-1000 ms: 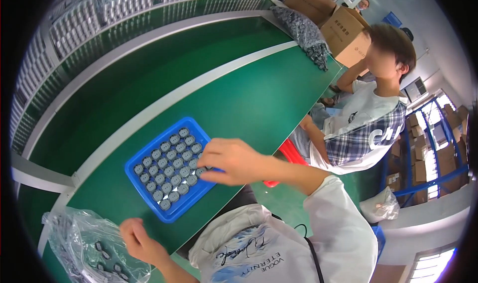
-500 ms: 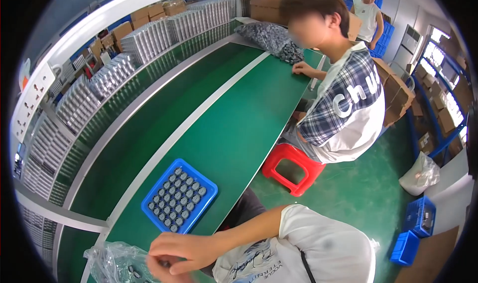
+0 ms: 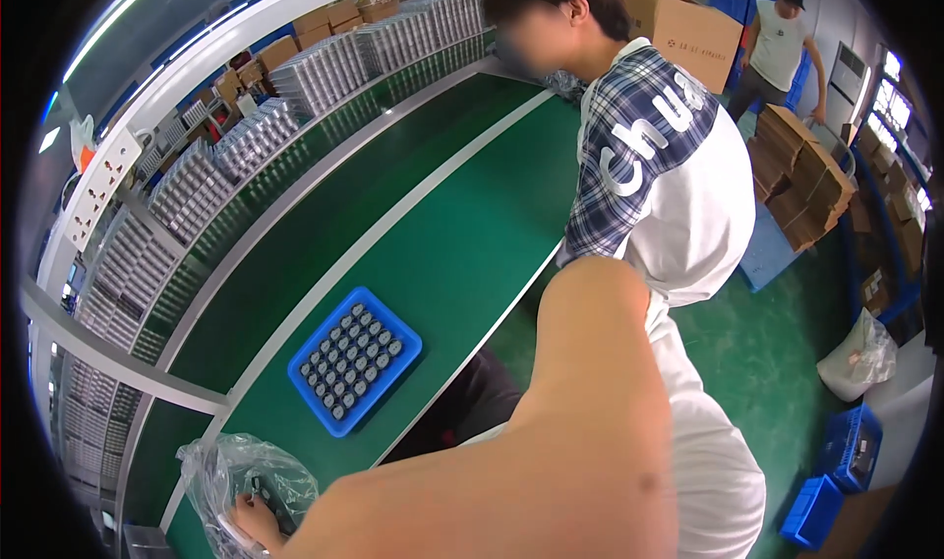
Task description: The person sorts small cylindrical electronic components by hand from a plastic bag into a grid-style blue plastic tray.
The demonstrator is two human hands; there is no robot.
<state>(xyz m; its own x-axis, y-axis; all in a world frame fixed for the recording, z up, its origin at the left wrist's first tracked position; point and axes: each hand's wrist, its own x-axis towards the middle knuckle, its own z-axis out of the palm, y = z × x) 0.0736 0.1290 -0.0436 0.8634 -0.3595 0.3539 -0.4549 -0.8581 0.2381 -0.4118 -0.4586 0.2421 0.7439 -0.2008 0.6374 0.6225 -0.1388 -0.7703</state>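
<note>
My left hand (image 3: 258,522) is at the mouth of a clear plastic bag (image 3: 221,456) at the lower left, fingers curled by the dark small parts (image 3: 280,513) inside. Plastic and my other arm hide what those fingers hold, if anything. Bent and raised close to the camera, my right arm, with my right hand (image 3: 423,505), fills the lower middle; its fingers cannot be made out. Beyond the bag, a blue tray (image 3: 382,388) lies on the green table (image 3: 462,264). Rows of small round grey parts (image 3: 351,353) stand in it.
A co-worker (image 3: 678,185) in a plaid and white shirt sits along the table to my right. Clear stacked trays (image 3: 315,77) line the rack beyond the table, past a metal post (image 3: 118,348). Cardboard boxes (image 3: 796,176), blue crates (image 3: 851,446) and a white sack (image 3: 857,357) stand on the right.
My right arm has swung up from beside the bag toward the camera. My left hand now shows at the bag. The view has shifted, and the co-worker's head and back appear further left.
</note>
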